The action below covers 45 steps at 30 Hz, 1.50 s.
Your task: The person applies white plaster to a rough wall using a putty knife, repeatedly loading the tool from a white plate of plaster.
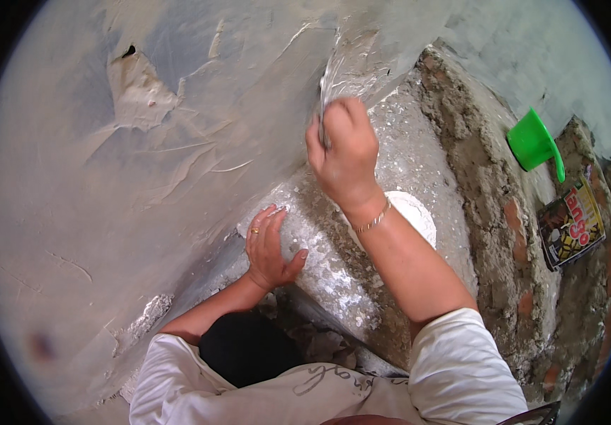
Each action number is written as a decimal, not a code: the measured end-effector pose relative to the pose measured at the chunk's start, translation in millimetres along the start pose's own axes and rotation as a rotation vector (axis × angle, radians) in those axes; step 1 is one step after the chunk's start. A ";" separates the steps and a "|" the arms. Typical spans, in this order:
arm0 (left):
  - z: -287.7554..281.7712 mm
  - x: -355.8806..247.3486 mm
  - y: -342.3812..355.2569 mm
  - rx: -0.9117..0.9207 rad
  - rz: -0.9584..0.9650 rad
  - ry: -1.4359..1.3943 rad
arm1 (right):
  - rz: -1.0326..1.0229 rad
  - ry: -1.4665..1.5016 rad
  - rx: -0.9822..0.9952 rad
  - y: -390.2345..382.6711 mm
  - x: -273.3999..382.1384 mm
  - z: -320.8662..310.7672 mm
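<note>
Nearest the camera, the left hand (268, 248) lies flat with fingers spread on the speckled grey stone ledge (334, 269). It grasps nothing; pressed down like this, it looks to be there as a prop that steadies the body while the other arm reaches out. A gold ring shows on 1 finger.

Just beyond, half hidden behind the right forearm, a round white bowl of plaster (412, 212) sits on the same ledge. It is close under the working arm, probably so that more paste is within easy reach.

Farther out, the right hand (344, 152), with a thin bracelet at the wrist, has its grip clenched on a flat metal scraper blade (328, 78). The blade is held on edge against the pale plastered wall (107, 177), where ridges of fresh white filler show, likely so the edge can spread it thin.

Farthest, to the right, a bright green plastic scoop (536, 144) and a printed packet (570, 223) rest on the rough brick and mortar wall top (490, 212), well apart from both hands.
</note>
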<state>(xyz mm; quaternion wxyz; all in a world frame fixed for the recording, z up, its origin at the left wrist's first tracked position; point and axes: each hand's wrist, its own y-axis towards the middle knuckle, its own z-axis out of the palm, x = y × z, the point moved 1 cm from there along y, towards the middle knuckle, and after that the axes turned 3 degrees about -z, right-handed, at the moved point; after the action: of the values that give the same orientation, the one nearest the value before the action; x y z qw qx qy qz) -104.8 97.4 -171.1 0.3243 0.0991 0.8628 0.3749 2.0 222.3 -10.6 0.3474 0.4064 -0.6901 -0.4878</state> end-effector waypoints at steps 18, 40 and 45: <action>-0.4 1.7 -1.6 0.003 0.003 -0.013 | 0.903 0.069 0.015 38.3 -52.3 -0.9; -4.5 1.4 -1.0 -0.003 0.003 -0.006 | 0.074 0.045 0.037 -19.1 10.5 -24.7; -1.5 -0.3 0.4 -0.010 0.022 -0.017 | -0.006 -0.094 -0.120 14.7 -13.6 -13.7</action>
<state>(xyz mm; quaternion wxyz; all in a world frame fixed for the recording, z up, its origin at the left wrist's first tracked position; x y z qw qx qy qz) -105.5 96.7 -169.9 0.3282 0.1102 0.8568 0.3821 16.6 232.0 6.2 0.3368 0.3634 -0.6739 -0.5481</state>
